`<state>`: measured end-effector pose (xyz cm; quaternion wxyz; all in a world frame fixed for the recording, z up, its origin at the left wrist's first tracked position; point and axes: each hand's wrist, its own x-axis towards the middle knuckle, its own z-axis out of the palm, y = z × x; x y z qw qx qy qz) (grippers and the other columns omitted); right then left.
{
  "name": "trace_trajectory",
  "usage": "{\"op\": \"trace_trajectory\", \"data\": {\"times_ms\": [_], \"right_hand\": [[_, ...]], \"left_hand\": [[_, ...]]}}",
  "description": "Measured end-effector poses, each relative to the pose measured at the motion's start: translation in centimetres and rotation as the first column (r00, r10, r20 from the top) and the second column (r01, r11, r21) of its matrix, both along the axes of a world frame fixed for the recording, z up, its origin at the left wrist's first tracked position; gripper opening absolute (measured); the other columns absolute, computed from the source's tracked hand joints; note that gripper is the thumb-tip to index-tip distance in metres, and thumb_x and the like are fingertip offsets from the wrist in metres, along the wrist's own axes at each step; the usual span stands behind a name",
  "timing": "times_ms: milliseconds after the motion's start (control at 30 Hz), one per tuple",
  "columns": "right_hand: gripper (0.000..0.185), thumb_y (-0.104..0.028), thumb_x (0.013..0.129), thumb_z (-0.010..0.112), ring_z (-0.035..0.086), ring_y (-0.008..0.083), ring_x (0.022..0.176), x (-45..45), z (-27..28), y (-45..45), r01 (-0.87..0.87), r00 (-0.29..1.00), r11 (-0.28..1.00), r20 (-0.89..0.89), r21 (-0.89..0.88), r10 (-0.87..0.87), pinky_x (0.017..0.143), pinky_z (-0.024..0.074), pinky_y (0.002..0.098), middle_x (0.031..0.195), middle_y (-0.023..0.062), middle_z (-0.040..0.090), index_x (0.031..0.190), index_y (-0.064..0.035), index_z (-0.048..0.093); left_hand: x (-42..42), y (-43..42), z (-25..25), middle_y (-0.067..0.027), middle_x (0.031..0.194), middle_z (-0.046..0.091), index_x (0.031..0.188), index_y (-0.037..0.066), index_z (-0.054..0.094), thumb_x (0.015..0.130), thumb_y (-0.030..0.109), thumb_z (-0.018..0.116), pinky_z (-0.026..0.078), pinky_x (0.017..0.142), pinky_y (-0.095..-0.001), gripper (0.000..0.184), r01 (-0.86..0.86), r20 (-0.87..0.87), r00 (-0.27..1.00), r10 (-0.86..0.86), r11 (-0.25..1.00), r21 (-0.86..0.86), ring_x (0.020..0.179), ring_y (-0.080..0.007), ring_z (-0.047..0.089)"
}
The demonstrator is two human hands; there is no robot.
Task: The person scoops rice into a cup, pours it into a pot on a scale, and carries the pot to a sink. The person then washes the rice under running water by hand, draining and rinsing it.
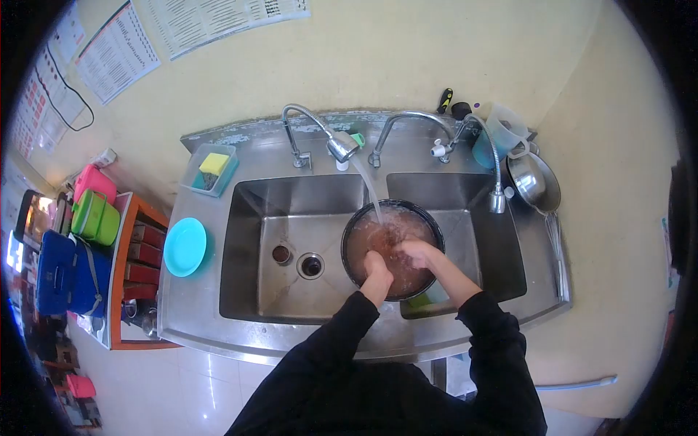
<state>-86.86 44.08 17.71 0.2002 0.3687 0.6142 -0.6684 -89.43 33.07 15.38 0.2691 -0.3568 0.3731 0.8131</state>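
Note:
A black round basin (434, 218) rests over the divider between the two sink bowls, filled with cloudy reddish-brown water. Both my hands reach into it. My left hand (376, 270) is dipped in at the lower left of the basin, its fingers hidden under the water. On the right side, my right hand (416, 253) bends in toward a darker reddish-brown patch (384, 237), and its fingertips are lost in the murky water. From the left faucet's spray head (342, 145) a water stream (369, 185) runs into the basin beside my hands.
The left sink bowl (291, 291) holds a drain and a small round brown piece. A turquoise plate (185, 247) and a tub with a yellow sponge (214, 163) stand at left. Two more faucets, a pitcher (502, 131), a metal pot (527, 178) and a whisk (556, 254) are at right.

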Motion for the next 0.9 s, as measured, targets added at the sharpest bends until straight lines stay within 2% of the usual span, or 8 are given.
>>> {"op": "trace_trajectory", "data": {"times_ms": [167, 233, 333, 433, 567, 667, 800, 900], "right_hand": [[0.041, -0.002, 0.071, 0.052, 0.06, 0.0275, 0.075, -0.2, 1.1, -0.8, -0.059, 0.997, 0.945, 0.068, 0.323, 0.039, 0.055, 0.0478, 0.0404, 0.076, 0.0147, 0.061, 0.112, -0.0013, 0.053], [0.036, -0.009, 0.072, 0.054, 0.061, 0.0298, 0.075, -0.5, 0.1, -1.1, -0.004, 1.0, 0.896, 0.012, 0.445, -0.001, 0.06, 0.0483, 0.0419, 0.072, 0.0168, 0.061, 0.108, -0.0014, 0.057], [0.033, -0.021, 0.074, 0.055, 0.062, 0.0329, 0.078, -1.1, -0.5, -1.1, -0.044, 0.988, 0.772, -0.087, 0.634, 0.127, 0.069, 0.0479, 0.0434, 0.077, 0.0215, 0.063, 0.099, -0.0002, 0.062], [0.04, -0.033, 0.077, 0.052, 0.062, 0.0364, 0.075, -0.5, 2.4, -2.0, -0.119, 0.944, 0.576, -0.087, 0.808, 0.317, 0.071, 0.0472, 0.0435, 0.08, 0.0268, 0.061, 0.089, 0.0034, 0.063], [0.042, -0.034, 0.075, 0.054, 0.061, 0.04, 0.083, 0.5, 7.0, -3.7, -0.251, 0.871, 0.426, 0.011, 0.869, 0.491, 0.078, 0.0454, 0.0446, 0.083, 0.0292, 0.061, 0.087, 0.006, 0.062], [0.041, -0.033, 0.07, 0.061, 0.06, 0.0395, 0.089, 1.5, 2.1, -2.8, 0.209, 0.843, -0.045, -0.157, 0.977, 0.515, 0.083, 0.0444, 0.0452, 0.087, 0.0283, 0.061, 0.087, 0.0038, 0.065], [0.05, -0.025, 0.067, 0.061, 0.058, 0.0388, 0.093, 2.4, 0.0, -1.6, -0.222, 0.864, 0.239, 0.077, 0.945, 0.498, 0.083, 0.0459, 0.042, 0.1, 0.0273, 0.058, 0.107, 0.0046, 0.056], [0.061, -0.017, 0.067, 0.058, 0.055, 0.0325, 0.099, 1.1, 3.8, -0.6, -0.666, 0.735, 0.553, 0.312, 0.5, 0.603, 0.082, 0.0466, 0.0365, 0.113, 0.0255, 0.053, 0.123, 0.0034, 0.044]], "left_hand": [[0.8, 0.5, 0.8, -0.0101, 0.093, 0.058, 0.097, 0.002, 0.057, 0.083, 0.007, 0.038, 0.047, 0.058, -0.0341, 0.025, -0.019, 0.043, 0.999, 0.029, 0.977, -0.214, 0.078, -0.0211, 0.058], [0.5, 0.0, 0.1, -0.0099, 0.091, 0.058, 0.093, 0.001, 0.058, 0.082, 0.006, 0.04, 0.047, 0.059, -0.0353, 0.022, -0.034, 0.054, 0.998, 0.038, 0.997, -0.069, 0.081, -0.0213, 0.058], [-0.1, -0.2, 0.0, -0.0106, 0.091, 0.059, 0.093, 0.0, 0.058, 0.083, 0.013, 0.044, 0.048, 0.065, -0.0369, 0.021, 0.143, 0.14, 0.984, -0.113, 0.963, -0.228, 0.084, -0.0219, 0.057], [-0.1, 0.0, -0.5, -0.0079, 0.089, 0.058, 0.099, 0.002, 0.057, 0.085, 0.018, 0.043, 0.047, 0.063, -0.0369, 0.025, -0.1, -0.096, 0.992, 0.088, 0.986, -0.133, 0.076, -0.0213, 0.057], [1.1, -1.2, 2.4, -0.0094, 0.098, 0.056, 0.105, 0.007, 0.054, 0.085, 0.02, 0.042, 0.046, 0.075, -0.0391, 0.026, 0.042, -0.144, 0.987, -0.074, 0.976, -0.213, 0.091, -0.0241, 0.054], [2.5, -1.9, 2.9, -0.0112, 0.11, 0.053, 0.113, 0.01, 0.051, 0.086, 0.022, 0.041, 0.043, 0.083, -0.0446, 0.031, 0.047, -0.097, 0.993, -0.065, 0.983, -0.179, 0.103, -0.0272, 0.051], [2.5, -3.8, 6.4, -0.0125, 0.124, 0.048, 0.122, 0.011, 0.046, 0.089, 0.032, 0.033, 0.037, 0.091, -0.0551, 0.041, 0.245, 0.117, 0.959, -0.256, 0.964, 0.102, 0.112, -0.0326, 0.046], [1.5, -2.5, 2.5, -0.0125, 0.129, 0.045, 0.125, 0.011, 0.044, 0.09, 0.04, 0.024, 0.034, 0.093, -0.059, 0.049, 0.259, 0.129, 0.942, -0.309, 0.917, 0.305, 0.113, -0.0348, 0.045]]}}
